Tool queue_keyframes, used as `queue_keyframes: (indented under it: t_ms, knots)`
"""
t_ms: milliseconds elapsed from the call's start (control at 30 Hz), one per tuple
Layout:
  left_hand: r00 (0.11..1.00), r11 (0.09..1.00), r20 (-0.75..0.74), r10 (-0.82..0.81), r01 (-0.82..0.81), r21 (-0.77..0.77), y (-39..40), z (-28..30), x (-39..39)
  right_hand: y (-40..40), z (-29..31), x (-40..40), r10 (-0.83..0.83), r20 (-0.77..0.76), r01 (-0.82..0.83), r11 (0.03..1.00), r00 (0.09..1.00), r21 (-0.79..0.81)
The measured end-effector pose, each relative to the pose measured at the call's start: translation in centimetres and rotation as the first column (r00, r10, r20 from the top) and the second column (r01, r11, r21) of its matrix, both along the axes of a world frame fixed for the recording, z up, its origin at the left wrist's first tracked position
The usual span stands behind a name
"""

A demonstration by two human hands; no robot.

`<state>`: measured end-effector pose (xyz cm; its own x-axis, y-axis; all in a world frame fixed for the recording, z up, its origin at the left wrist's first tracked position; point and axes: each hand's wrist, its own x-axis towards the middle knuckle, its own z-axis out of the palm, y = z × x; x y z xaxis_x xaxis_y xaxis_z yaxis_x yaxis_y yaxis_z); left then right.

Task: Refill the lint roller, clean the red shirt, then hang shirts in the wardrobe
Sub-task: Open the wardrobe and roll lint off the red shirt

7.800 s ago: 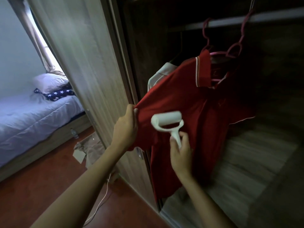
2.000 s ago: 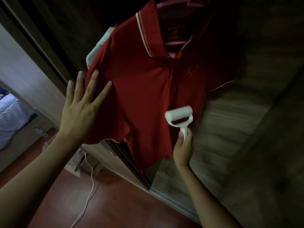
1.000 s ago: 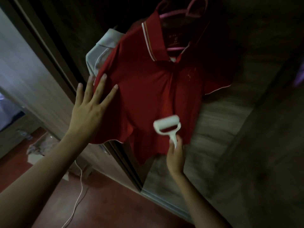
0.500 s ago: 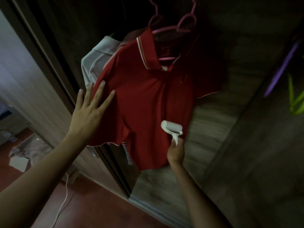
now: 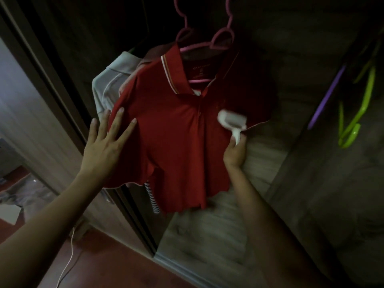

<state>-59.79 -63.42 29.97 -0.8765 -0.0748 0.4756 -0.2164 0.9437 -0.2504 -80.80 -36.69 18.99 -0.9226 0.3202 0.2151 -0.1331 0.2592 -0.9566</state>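
Observation:
A red polo shirt (image 5: 176, 129) hangs on a pink hanger (image 5: 204, 41) inside the dark wardrobe. My left hand (image 5: 106, 142) lies flat with fingers spread on the shirt's left sleeve. My right hand (image 5: 235, 154) grips the handle of a white lint roller (image 5: 231, 121), whose roll rests on the shirt's right chest, blurred by motion. A grey shirt (image 5: 113, 82) hangs behind the red one, and a striped garment (image 5: 152, 201) peeks out below its hem.
The wardrobe's sliding door (image 5: 31, 104) stands to the left. Green and purple hangers (image 5: 357, 104) hang at the right. A white cable (image 5: 68, 267) trails over the red floor, with cloth and paper (image 5: 18, 196) at far left. The wardrobe's wooden floor (image 5: 207, 242) lies below the shirt.
My right hand has carried the lint roller up and to the right, from the lower front to the right chest. My left hand stays flat on the sleeve.

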Motion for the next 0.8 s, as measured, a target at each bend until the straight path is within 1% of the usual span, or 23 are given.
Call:
queue_keyframes:
  t_ms: [67,133,200,300,467,567,600,667,800]
  knots:
    - [1.0,1.0,-0.023,-0.017,0.017,0.003,0.1,-0.4,-0.1,0.2,-3.7,2.2,0.056,0.1,-0.061,0.997,0.993,0.048]
    - [0.998,0.999,-0.037,-0.049,0.049,0.001,0.3,-0.8,-0.2,0.5,-6.2,4.6,0.066,0.199,-0.08,0.995,0.978,0.066]
    - [0.995,0.996,-0.037,-0.089,0.089,0.003,0.4,-1.3,-0.4,0.7,-7.1,6.7,0.058,0.235,-0.076,0.995,0.97,0.067]
    - [0.989,0.99,-0.045,-0.138,0.139,0.027,0.6,-1.8,-0.5,0.9,-6.1,8.8,0.05,0.2,-0.065,0.996,0.979,0.068]
    - [0.972,0.964,-0.048,-0.229,0.233,0.125,1.6,-2.1,-0.5,1.0,-2.7,11.7,0.05,0.046,-0.056,0.99,0.998,0.131]
    - [0.951,0.935,-0.022,-0.309,0.307,0.179,2.4,-1.8,-0.4,1.0,-0.3,15.0,-0.001,-0.055,0.009,0.989,0.998,0.146]
    - [0.938,0.92,-0.019,-0.345,0.342,0.192,2.7,-1.5,-0.2,1.0,0.6,16.4,-0.026,-0.084,0.038,0.988,0.996,0.15]
    - [0.904,0.88,-0.057,-0.424,0.426,0.211,3.6,-0.9,0.6,1.0,2.1,19.1,-0.08,-0.116,0.1,0.979,0.99,0.175]
    - [0.81,0.756,-0.156,-0.566,0.585,0.293,5.8,0.0,3.2,0.8,4.3,25.4,-0.169,-0.125,0.192,0.961,0.978,0.199]
